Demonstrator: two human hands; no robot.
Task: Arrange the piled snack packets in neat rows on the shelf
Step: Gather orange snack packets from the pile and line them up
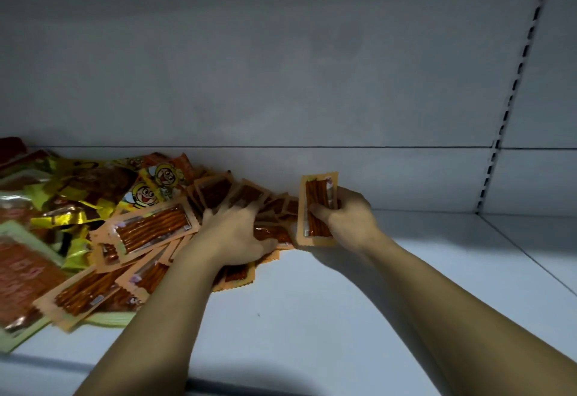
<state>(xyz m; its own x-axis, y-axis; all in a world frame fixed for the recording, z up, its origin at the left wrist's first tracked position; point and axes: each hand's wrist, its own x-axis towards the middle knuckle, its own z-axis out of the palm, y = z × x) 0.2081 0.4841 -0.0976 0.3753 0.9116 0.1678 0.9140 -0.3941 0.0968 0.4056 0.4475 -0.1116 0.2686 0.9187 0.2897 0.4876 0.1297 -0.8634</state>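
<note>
Head view: the step in hand looks like gathering, since no row stands on the shelf (343, 302) yet. The right hand (346, 214), at centre right of the frame, curls its fingers and thumb round a small stack (317, 208) of orange stick packets, held upright with its lower edge at or just above the shelf; I cannot tell which. The left hand (234, 230), just left of it at centre, lies palm down on the right end of the pile (150, 230), its fingers spread and fairly straight over the orange packets, with nothing plainly pinched. The pile sprawls from centre to the left edge, tight against the back wall (281, 83). The next move, as I judge it, calls for the left hand to slide one more orange packet free and square it against the stack, or for the stack to be set down on the bare shelf at right, near the slotted upright (512, 92), to start a row. As for writing: the yellow packets (146, 195) at mid left carry a laughing cartoon face, but no brand name is legible. A big green-edged packet (18, 270) at lower left shows pale characters, too blurred to read. The small white labels on the orange packets are also too small.
</note>
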